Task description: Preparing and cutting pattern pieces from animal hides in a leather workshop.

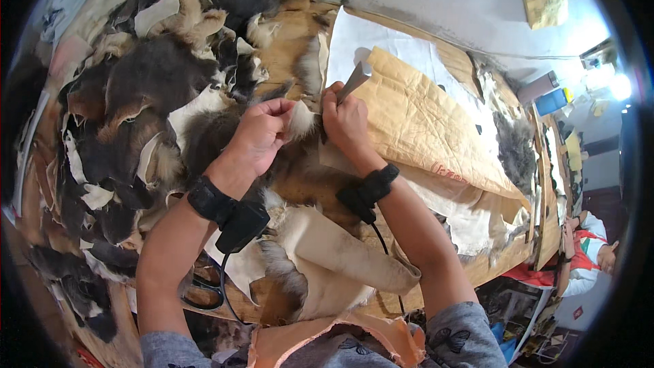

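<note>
My left hand (pixel 262 133) is closed, pinching a small piece of pale fur (pixel 302 121) between thumb and fingers. Just to its right, my right hand (pixel 346 121) is wrapped in a fist around a grey metal knife-like tool (pixel 355 80). Its flared end sticks up above the fist; a dark, narrow part shows below, beside the fur piece, and I cannot tell whether they touch. Beneath both hands lies dark fur. Nearer to me, a curled tan hide (pixel 340 249) with a furry edge rests on the wooden table (pixel 283 48).
Heaped dark and tan fur pieces (pixel 157 75) cover the left side. Brown paper (pixel 422 109) and a white sheet (pixel 381 37) lie at the right. Black scissor handles (pixel 204 294) show by my left forearm. Cables hang from my wristbands. Another person (pixel 586 249) is at far right.
</note>
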The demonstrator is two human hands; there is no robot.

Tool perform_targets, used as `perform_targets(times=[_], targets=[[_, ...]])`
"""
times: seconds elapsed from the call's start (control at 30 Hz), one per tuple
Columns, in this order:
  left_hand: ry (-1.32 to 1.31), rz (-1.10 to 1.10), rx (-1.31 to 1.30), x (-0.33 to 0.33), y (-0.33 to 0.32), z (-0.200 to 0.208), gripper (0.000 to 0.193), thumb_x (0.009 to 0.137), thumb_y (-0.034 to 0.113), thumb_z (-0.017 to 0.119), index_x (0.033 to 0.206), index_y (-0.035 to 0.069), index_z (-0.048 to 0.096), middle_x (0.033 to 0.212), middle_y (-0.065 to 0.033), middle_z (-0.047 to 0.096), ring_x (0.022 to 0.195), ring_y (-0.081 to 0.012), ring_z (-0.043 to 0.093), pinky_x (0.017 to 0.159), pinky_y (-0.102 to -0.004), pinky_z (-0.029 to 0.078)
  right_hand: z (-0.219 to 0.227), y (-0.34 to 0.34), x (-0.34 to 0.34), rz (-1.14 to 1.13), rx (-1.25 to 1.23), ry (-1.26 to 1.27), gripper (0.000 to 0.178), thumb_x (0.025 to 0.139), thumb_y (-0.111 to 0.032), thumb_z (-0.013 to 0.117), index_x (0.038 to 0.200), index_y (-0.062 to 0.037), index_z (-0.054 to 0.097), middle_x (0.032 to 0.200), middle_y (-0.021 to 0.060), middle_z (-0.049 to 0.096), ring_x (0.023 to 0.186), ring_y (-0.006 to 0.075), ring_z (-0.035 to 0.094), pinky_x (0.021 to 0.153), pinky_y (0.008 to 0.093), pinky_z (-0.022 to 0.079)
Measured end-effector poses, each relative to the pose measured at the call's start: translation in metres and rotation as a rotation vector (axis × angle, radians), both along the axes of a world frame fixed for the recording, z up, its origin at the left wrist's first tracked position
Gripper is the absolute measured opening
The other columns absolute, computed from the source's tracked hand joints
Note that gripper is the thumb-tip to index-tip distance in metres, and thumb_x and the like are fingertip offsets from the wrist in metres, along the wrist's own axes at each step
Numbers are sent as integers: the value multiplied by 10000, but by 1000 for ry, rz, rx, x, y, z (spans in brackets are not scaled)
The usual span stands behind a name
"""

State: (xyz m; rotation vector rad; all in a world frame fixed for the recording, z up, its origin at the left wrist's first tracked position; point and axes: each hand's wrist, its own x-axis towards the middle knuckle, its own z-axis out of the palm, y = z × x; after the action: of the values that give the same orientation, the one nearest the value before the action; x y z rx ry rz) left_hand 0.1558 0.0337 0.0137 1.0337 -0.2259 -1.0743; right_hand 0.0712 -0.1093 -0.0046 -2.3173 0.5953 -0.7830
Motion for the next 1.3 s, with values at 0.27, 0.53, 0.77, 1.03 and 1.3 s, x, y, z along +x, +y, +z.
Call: perform_targets(times=[0.27,0.53,0.77,1.03,1.3], targets=[[16,15,-44,12,-9,26,215,790,-31,489,989,1,562,874,-48,602,740,-133,571,688,-257,453,-1,-11,12,-5,78,-65,236,839,-156,407,740,7,545,643,259,538,638,431,534,577,493,409],[-13,8,-67,28,-9,40,236,781,-37,478,988,37,562,854,-41,600,709,-132,564,647,-266,453,-3,-21,22,-38,52,-61,222,836,-164,412,760,7,533,667,253,555,653,438,537,594,502,410],[-90,222,25,42,-13,57,261,771,-60,439,990,30,550,870,-62,582,740,-147,547,668,-272,447,-2,-8,14,-87,182,-58,203,821,-161,416,764,3,522,707,268,561,708,457,531,630,502,410],[-102,94,-65,51,-3,58,257,794,-42,432,1009,33,554,902,-55,584,763,-150,552,683,-277,448,-1,-22,25,-102,142,-7,245,837,-184,403,752,6,531,677,253,559,683,432,539,623,483,415],[-194,82,7,41,-16,90,236,804,-18,453,1012,37,551,906,-62,582,767,-155,554,674,-284,454,-7,-35,36,-69,-10,-54,281,852,-173,397,713,38,521,658,243,558,655,424,539,599,482,412]])
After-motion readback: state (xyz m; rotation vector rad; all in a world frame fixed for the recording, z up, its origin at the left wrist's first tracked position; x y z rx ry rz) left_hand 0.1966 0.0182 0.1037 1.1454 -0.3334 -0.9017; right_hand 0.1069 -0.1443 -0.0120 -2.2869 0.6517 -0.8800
